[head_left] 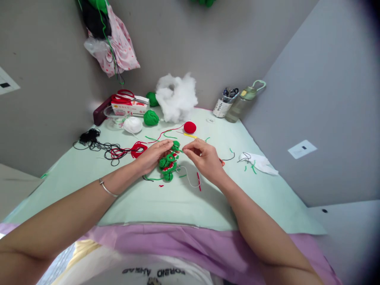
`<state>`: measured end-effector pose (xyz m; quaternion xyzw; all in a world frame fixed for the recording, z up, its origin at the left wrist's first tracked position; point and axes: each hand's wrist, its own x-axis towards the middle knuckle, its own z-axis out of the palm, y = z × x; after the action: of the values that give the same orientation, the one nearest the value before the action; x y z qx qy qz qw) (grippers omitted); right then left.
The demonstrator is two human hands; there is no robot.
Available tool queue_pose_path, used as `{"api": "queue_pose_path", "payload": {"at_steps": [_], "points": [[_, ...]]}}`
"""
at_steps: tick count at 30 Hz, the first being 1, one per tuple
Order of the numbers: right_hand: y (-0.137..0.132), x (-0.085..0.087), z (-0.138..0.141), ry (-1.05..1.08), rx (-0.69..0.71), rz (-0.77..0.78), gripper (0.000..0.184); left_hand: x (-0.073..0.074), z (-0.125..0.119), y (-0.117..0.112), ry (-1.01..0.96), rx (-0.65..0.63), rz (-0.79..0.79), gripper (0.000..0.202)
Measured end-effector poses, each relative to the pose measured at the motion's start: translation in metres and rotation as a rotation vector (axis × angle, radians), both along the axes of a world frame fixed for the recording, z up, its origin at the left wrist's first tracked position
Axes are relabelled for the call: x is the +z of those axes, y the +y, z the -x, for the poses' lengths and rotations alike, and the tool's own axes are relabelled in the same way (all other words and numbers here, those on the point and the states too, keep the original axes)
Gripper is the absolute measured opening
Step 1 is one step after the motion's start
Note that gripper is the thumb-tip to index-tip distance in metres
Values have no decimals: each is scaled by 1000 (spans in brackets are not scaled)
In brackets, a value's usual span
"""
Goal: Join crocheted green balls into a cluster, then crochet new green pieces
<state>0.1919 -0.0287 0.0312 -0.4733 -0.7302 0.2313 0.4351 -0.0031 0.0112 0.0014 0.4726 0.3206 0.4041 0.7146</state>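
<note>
L hand (154, 153) gripping grn crochet pc (168, 168), R hand (205, 157) pinched, just beside

"FORBID AHEAD" on white shirt (154, 263)

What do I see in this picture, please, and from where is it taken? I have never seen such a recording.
There is no machine here: a head-worn camera looks forward and down at the wearer's own bare hands. The left hand holds a green yarn piece with red and white parts. The right hand has its fingertips pinched together beside it; what they grip is too small to tell. On the pale green surface lie white, green and red balls, tangled black yarn and fluffy white stuffing.
</note>
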Motion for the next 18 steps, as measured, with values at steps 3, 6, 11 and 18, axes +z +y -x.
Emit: {"api": "queue_pose_path", "payload": {"at_steps": [3, 6, 11, 18], "points": [[-1, 0, 0, -68, -12, 0, 11, -2, 1, 1, 10, 1, -29, 26], [-2, 1, 1, -120, -21, 1, 12, -3, 1, 2, 29, 11, -40, 27], [-3, 3, 1, -157, -20, 3, 13, 0, 2, 1, 34, 39, -22, 32], [-3, 2, 4, -122, -51, 54, 12, 3, 2, 0, 39, 54, 15, 44]]}}
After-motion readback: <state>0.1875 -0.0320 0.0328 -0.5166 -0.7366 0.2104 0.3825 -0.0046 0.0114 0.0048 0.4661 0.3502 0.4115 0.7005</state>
